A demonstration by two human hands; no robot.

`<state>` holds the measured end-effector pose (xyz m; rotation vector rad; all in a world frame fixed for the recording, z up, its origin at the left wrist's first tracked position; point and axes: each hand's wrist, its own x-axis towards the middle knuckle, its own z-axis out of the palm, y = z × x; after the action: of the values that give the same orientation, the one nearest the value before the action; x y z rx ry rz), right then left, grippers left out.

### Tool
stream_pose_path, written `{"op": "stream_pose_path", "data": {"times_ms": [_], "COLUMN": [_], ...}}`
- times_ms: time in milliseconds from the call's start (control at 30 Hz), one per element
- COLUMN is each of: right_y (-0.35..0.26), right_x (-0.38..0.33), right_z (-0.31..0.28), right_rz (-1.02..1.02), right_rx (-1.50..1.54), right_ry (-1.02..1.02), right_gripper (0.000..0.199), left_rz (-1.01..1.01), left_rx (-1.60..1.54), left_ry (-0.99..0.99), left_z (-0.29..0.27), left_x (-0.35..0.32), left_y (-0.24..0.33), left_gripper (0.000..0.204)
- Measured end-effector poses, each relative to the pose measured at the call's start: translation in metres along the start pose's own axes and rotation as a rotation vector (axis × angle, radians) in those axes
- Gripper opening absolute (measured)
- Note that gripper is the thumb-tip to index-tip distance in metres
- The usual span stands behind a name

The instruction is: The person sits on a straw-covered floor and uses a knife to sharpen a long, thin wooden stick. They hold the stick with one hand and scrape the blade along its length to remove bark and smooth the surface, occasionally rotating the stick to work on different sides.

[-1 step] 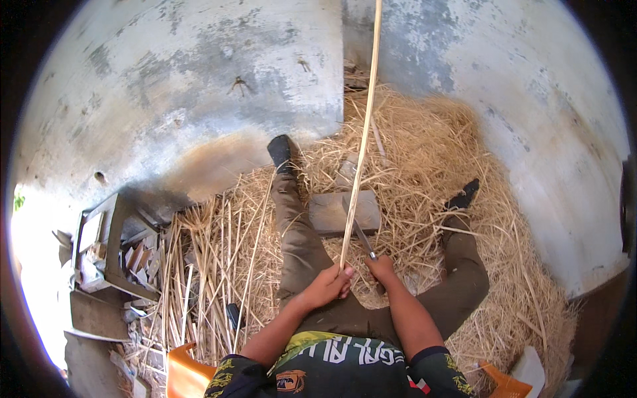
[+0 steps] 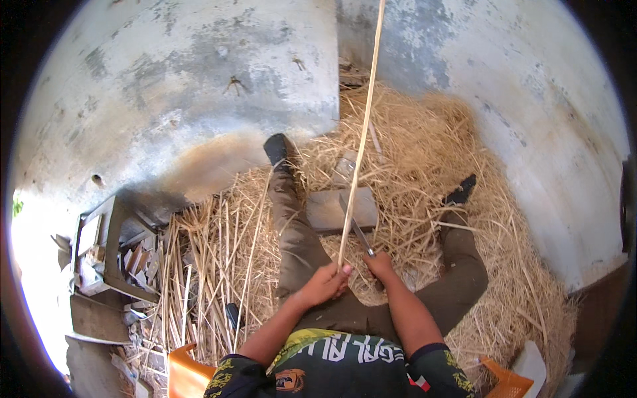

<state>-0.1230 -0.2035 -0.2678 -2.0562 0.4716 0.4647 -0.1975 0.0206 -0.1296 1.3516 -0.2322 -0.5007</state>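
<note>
- Left hand [image 2: 326,284]: fingers and thumb pinch closed round the near end of the strip [image 2: 364,132], probably because a hold there leaves the rest free to rise; its far end runs out of view.
- Right hand [image 2: 381,266]: wrapped fully round the handle of the knife [image 2: 363,239], likely for firm control of the blade's angle.
- The strip slants up and away from the left hand, crossing in front of the blade and, as seen from above, over the near and far edges of the block [image 2: 325,211]. Whether strip and blade touch, I cannot tell.
- The block lies among the shavings [image 2: 424,132] between the legs [image 2: 292,219], which are spread wide, seemingly to give both hands room.
- Sticks [image 2: 189,285] lie heaped beside the left leg, mostly lengthwise, perhaps for easy reach.
- Orange chair [image 2: 189,371] parts show either side of the torso, so it is probably the seat.
</note>
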Motion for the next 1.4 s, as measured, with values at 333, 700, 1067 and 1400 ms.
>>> {"op": "stream_pose_path", "data": {"times_ms": [333, 700, 1067, 1400], "right_y": [0.005, -0.056, -0.072, -0.092], "right_x": [0.008, -0.033, -0.116, -0.135], "right_z": [-0.007, -0.091, -0.133, -0.077], "right_rz": [-0.013, 0.1, -0.309, -0.688], "right_rx": [-0.014, -0.307, -0.002, -0.125], "right_ry": [0.002, 0.09, 0.724, 0.801], "right_gripper": [0.03, 0.032, 0.038, 0.017], "left_rz": [0.094, 0.082, -0.279, -0.105], "left_rx": [0.319, 0.311, -0.222, -0.161], "left_ry": [0.139, 0.239, 0.254, -0.012], "left_z": [0.001, -0.002, -0.004, 0.042], "left_x": [0.007, -0.003, -0.005, 0.008], "left_y": [0.002, 0.004, 0.017, 0.077], "left_gripper": [0.03, 0.031, 0.017, 0.031]}}
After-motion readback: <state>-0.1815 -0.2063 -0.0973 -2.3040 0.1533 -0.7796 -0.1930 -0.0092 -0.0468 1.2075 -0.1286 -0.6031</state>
